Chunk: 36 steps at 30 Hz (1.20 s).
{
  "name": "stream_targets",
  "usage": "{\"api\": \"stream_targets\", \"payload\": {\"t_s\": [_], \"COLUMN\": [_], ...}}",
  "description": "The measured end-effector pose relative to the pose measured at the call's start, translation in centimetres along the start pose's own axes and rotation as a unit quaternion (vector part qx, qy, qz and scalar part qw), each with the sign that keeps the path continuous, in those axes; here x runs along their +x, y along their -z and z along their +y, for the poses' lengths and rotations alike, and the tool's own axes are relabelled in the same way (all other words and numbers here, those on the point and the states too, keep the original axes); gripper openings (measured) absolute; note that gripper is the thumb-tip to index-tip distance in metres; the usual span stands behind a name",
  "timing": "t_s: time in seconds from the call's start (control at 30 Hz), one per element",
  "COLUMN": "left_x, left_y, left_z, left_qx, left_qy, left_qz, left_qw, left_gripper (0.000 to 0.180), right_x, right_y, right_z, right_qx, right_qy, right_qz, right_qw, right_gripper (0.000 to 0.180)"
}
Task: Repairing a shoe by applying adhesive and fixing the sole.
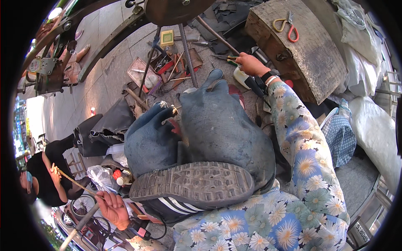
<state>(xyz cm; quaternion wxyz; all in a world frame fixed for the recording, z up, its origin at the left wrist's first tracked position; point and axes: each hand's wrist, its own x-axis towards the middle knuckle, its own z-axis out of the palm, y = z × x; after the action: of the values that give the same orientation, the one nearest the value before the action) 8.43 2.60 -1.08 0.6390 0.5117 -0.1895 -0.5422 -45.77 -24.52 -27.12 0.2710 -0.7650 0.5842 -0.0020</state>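
My right hand reaches far forward to the ground beside a wooden box. Its fingers are closed on a green-handled tool, whose working end is partly hidden. At the lower left, my left hand hangs with loosely bent fingers and holds nothing that I can see. A thick pole passes close beside it; whether they touch is unclear. Across my lap a black shoe with white stripes lies on its side, its worn, treaded sole facing up. Worn blue cloth covers my knees in front of the shoe.
Metal legs of a wheeled machine stand ahead among scattered hand tools. Red-and-yellow-handled scissors lie on the wooden box. At left, another person's hand holds a thin stick. White sacks stand right.
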Motion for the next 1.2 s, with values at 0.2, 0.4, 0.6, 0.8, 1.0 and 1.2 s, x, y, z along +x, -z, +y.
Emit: {"api": "stream_targets", "payload": {"t_s": [0.2,0.4,0.6,0.8,1.0,1.2], "left_x": [0.1,-0.5,-0.3,-1.2,-1.1,1.1], "left_y": [-0.1,-1.1,-2.2,-2.6,-1.9,-3.4], "left_z": [0.1,0.0,-1.1,-2.1,-3.4,-6.1], "left_qx": [-0.005,-0.01,0.008,0.027,0.081,0.135], "left_qy": [0.007,0.004,-0.007,-0.039,-0.067,-0.075], "left_qz": [-0.013,-0.004,-0.019,-0.063,-0.076,-0.1], "left_qw": [1.0,1.0,1.0,0.997,0.992,0.983], "left_gripper": [0.027,0.02,0.022,0.019,0.017,0.018], "right_x": [0.8,0.2,-4.6,-16.1,-26.7,-28.0], "right_y": [-0.5,0.9,5.7,12.9,12.5,9.2], "right_z": [0.3,0.1,-5.1,-17.8,-26.6,-30.9], "right_qx": [-0.045,-0.078,0.072,0.301,0.216,0.188], "right_qy": [0.041,-0.016,0.055,0.04,0.236,0.325], "right_qz": [-0.017,-0.008,0.216,0.184,0.209,0.168], "right_qw": [0.998,0.997,0.972,0.935,0.924,0.911], "right_gripper": [0.024,0.027,0.038,0.017,0.01,0.024]}}
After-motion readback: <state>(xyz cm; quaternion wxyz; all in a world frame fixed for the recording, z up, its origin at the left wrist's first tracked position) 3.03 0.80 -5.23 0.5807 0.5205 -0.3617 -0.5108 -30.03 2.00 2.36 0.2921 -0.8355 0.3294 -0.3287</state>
